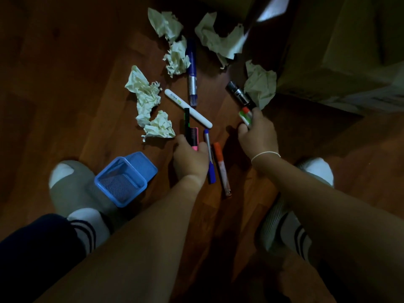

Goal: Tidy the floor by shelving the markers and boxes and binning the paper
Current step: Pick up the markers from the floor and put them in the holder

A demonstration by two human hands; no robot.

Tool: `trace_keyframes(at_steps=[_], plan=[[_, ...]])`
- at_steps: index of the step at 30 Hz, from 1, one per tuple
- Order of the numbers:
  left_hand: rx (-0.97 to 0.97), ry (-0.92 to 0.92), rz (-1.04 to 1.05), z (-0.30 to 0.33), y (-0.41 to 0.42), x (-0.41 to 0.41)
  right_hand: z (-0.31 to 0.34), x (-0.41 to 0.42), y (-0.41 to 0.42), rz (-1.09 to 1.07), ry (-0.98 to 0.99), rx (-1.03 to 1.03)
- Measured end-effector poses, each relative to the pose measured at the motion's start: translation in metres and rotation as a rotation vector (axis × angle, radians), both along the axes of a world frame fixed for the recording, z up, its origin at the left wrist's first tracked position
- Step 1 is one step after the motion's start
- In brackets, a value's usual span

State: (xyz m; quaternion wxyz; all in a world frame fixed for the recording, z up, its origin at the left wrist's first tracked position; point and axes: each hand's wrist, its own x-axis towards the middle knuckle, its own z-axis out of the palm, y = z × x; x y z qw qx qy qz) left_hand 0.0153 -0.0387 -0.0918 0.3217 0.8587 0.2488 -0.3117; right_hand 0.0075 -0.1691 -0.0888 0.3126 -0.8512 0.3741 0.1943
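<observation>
Gripping a pink highlighter [193, 136], the left hand [190, 159] sits at centre; the right hand [258, 132] at 3 o'clock clasps markers [246, 115]. Crumpled paper [150, 106] lies toward 11 o'clock.

floor [65, 84]: glossy wood | paper [145, 95]: crumpled, matt | basket [124, 178]: blue plastic mesh

Bare wooden floor [65, 73] lay open well to the left of the white pen [188, 108], offering clear passage. Crumpled paper [148, 101] crowded just left of the pen, with more wads beyond it. A cardboard box [338, 51] walled off the far right. Nearer than the pen, a blue mesh basket [124, 178] lay tipped on the left, while loose blue [209, 156] and orange [222, 167] markers filled the gap between both hands.
</observation>
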Motion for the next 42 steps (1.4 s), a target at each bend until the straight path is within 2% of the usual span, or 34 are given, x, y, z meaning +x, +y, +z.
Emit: trace_keyframes(at_steps=[4, 8, 15, 22, 27, 32, 34, 39, 42], plan=[[-0.059, 0.028, 0.006, -0.004, -0.008, -0.008, 0.002, 0.007, -0.01, 0.075, 0.0, -0.069], [-0.011, 0.057, -0.02, -0.01, -0.014, -0.012, -0.003, 0.01, -0.013, 0.161, 0.026, -0.142], [0.075, 0.038, -0.09, -0.015, -0.01, -0.006, -0.01, 0.014, -0.007, 0.072, 0.001, -0.118], [-0.029, -0.034, 0.071, -0.008, -0.005, 0.014, -0.013, 0.009, -0.003, 0.02, 0.067, -0.192], [-0.078, -0.131, 0.242, -0.002, -0.011, 0.034, -0.008, 0.007, -0.002, -0.055, 0.101, -0.118], [-0.085, -0.182, 0.353, -0.005, -0.016, 0.054, -0.001, -0.015, 0.008, -0.018, 0.191, -0.069], [-0.058, -0.202, 0.352, -0.007, -0.016, 0.06, 0.003, -0.027, 0.015, -0.038, 0.207, -0.037], [-0.018, -0.177, 0.308, -0.015, -0.014, 0.069, 0.009, -0.051, 0.04, -0.069, 0.161, 0.248], [-0.003, -0.132, 0.288, -0.019, -0.014, 0.069, 0.001, -0.059, 0.053, -0.036, 0.156, 0.235]])
